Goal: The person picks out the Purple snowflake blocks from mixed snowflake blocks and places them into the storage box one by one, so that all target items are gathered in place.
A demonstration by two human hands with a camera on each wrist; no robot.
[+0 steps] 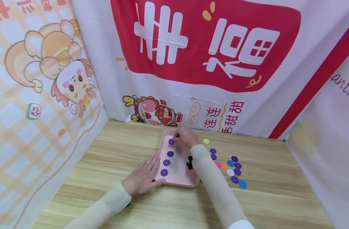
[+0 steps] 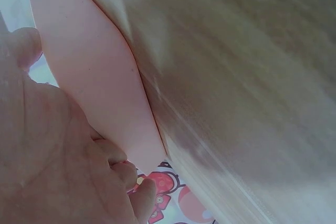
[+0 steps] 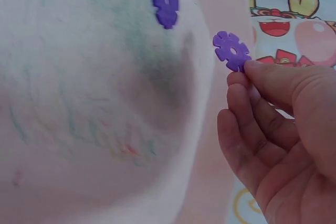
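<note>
Right wrist view, only here: the right hand (image 3: 283, 145) pinches a purple flower piece (image 3: 231, 50) by its edge between thumb and fingertip, the other fingers curled below. The piece hangs over the far end of the pink tray (image 3: 94, 129); whether it touches the floor of the tray cannot be told. One more purple piece (image 3: 166, 1) lies flat inside.

Head view: pinch itself hidden behind the back of the right hand (image 1: 187, 137); the held piece (image 1: 171, 142) shows at the tray's far left. Three more purple pieces line up along the tray's left side toward the near rim, at (image 1: 170, 154), (image 1: 166, 162) and (image 1: 164, 172).

Left wrist view: only palm, tray wall (image 2: 100, 87) and blurred wooden table (image 2: 252, 77). No flower pieces visible.

Around the tray: right of it, on the table (image 1: 277, 178), a loose scatter of flower pieces (image 1: 234, 170) in purple, blue, orange, pink and white; one yellow-green piece (image 1: 206, 141) sits apart, beyond them. The right forearm crosses above the tray's right half and covers part of it. Printed cloth banners (image 1: 208, 63) wall in the table behind and at both sides.

Left hand (image 1: 143, 178): flat on the table, fingers straight and together against the tray's near left corner, thumb along the near rim, holding nothing.
</note>
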